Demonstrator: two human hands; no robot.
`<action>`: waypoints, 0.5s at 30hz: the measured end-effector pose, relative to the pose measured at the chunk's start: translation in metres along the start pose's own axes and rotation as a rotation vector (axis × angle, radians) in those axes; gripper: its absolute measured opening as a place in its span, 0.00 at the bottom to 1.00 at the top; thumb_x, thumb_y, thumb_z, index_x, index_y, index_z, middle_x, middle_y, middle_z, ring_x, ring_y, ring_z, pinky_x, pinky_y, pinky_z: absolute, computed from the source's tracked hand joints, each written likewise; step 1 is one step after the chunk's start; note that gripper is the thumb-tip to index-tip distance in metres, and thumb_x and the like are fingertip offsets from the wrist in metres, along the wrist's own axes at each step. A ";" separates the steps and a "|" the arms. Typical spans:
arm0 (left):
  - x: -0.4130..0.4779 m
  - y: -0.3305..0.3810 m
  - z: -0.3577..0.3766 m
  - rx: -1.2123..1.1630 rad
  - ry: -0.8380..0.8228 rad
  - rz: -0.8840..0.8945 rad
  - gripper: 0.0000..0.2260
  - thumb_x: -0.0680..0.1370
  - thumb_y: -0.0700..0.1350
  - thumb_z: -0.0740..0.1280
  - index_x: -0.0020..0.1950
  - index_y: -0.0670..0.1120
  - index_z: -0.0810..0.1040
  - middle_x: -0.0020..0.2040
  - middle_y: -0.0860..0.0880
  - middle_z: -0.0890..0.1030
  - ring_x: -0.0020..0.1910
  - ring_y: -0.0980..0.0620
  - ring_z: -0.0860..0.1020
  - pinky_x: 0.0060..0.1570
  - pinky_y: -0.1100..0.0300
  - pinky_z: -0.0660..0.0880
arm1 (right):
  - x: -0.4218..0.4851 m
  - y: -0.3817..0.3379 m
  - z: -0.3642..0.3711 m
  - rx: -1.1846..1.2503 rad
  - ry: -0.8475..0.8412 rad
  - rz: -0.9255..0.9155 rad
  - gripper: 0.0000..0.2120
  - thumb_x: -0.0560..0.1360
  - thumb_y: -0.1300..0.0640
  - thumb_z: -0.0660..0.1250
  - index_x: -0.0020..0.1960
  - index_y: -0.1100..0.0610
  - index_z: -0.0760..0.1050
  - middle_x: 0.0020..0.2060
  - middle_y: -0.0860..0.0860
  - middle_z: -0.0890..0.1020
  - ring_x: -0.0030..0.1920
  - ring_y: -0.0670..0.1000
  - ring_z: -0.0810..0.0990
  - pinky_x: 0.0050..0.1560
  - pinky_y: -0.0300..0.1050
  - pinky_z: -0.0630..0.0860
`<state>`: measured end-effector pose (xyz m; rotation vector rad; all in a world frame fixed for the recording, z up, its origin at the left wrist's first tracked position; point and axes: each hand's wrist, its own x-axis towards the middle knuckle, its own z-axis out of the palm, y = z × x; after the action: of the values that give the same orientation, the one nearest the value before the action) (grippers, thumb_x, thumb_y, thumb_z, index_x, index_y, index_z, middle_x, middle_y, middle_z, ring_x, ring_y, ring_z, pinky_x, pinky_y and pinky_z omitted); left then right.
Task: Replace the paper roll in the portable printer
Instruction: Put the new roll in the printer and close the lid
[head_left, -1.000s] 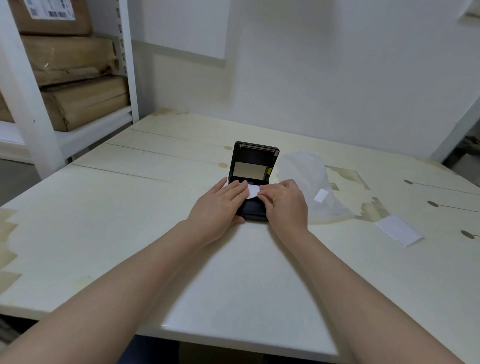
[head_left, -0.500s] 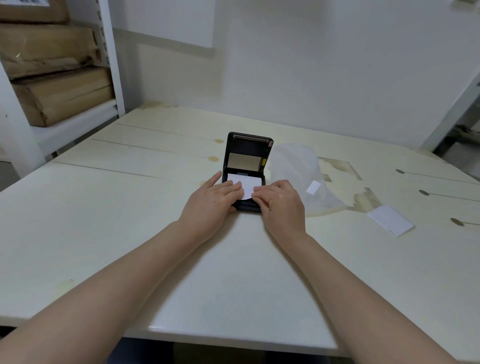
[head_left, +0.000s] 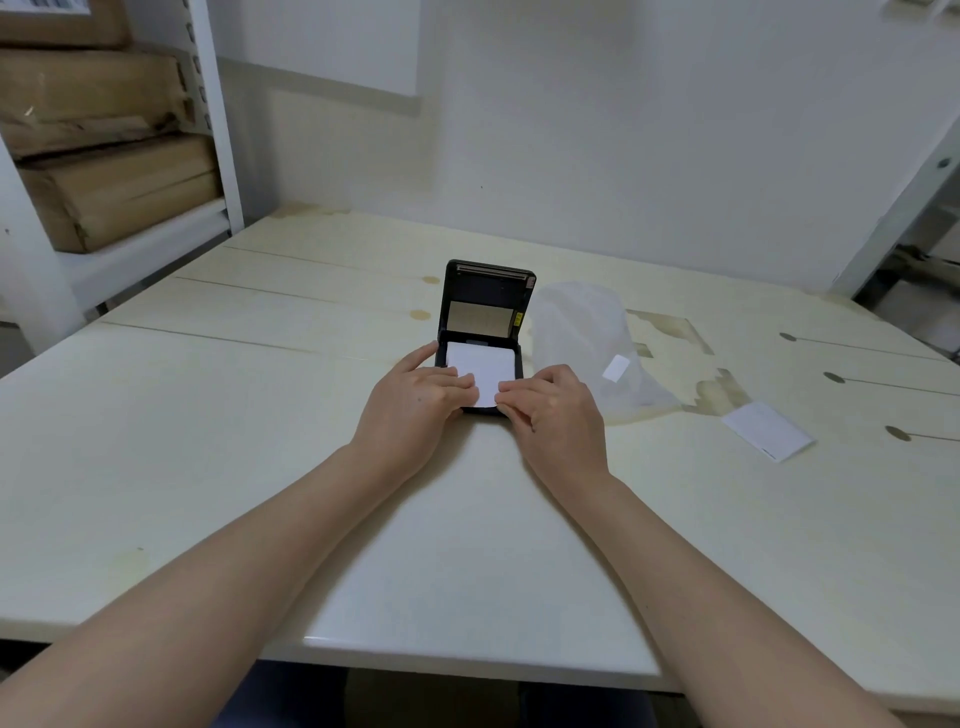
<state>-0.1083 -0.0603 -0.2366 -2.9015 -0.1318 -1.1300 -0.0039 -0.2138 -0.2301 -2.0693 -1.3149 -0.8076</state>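
a pale wooden table (head_left: 234, 441) fills this corner of the room, with a white shelf (head_left: 214, 130) of cardboard boxes (head_left: 114, 192) to our left and a bare wall behind. the black printer (head_left: 485, 291) sits mid-table with its lid standing open, and the white paper (head_left: 483, 364) lies in the tray of its near half. our left hand (head_left: 415, 410) rests fairly straight fingers on the paper's left edge, thumb along the printer's side. our right hand (head_left: 558, 421) has curled fingers with the tips at the paper's near right corner. we cannot tell whether they pinch it or only press. a clear plastic bag (head_left: 576, 332) lies just beside the printer.

we judge the paper could seat crooked if one hand pushes harder than the other, and the lid might then jam on it. too firm a push could crease that corner. the printer could also slide on the smooth table, and a nudge could drop the lid onto our fingers.
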 end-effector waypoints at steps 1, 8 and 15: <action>-0.001 0.002 0.000 0.005 0.015 -0.005 0.08 0.70 0.32 0.68 0.39 0.43 0.84 0.36 0.46 0.84 0.37 0.46 0.83 0.72 0.70 0.47 | -0.001 0.000 0.000 -0.008 0.005 -0.008 0.03 0.70 0.59 0.76 0.40 0.53 0.87 0.42 0.46 0.88 0.42 0.57 0.81 0.40 0.49 0.78; -0.006 0.004 -0.001 -0.016 0.046 -0.002 0.06 0.73 0.41 0.70 0.37 0.48 0.83 0.37 0.52 0.85 0.41 0.49 0.85 0.64 0.59 0.62 | -0.006 0.001 -0.004 -0.020 0.027 -0.061 0.03 0.70 0.59 0.75 0.41 0.53 0.87 0.42 0.45 0.88 0.41 0.57 0.82 0.41 0.48 0.78; 0.007 0.002 -0.005 -0.128 -0.019 -0.204 0.14 0.78 0.50 0.65 0.40 0.47 0.87 0.40 0.51 0.87 0.45 0.50 0.84 0.66 0.61 0.58 | 0.002 0.002 -0.010 0.153 -0.181 0.173 0.11 0.79 0.55 0.64 0.44 0.54 0.84 0.41 0.48 0.87 0.48 0.54 0.79 0.45 0.48 0.74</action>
<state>-0.1063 -0.0625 -0.2283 -3.0697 -0.3772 -1.1786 -0.0035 -0.2207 -0.2217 -2.1361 -1.2281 -0.4395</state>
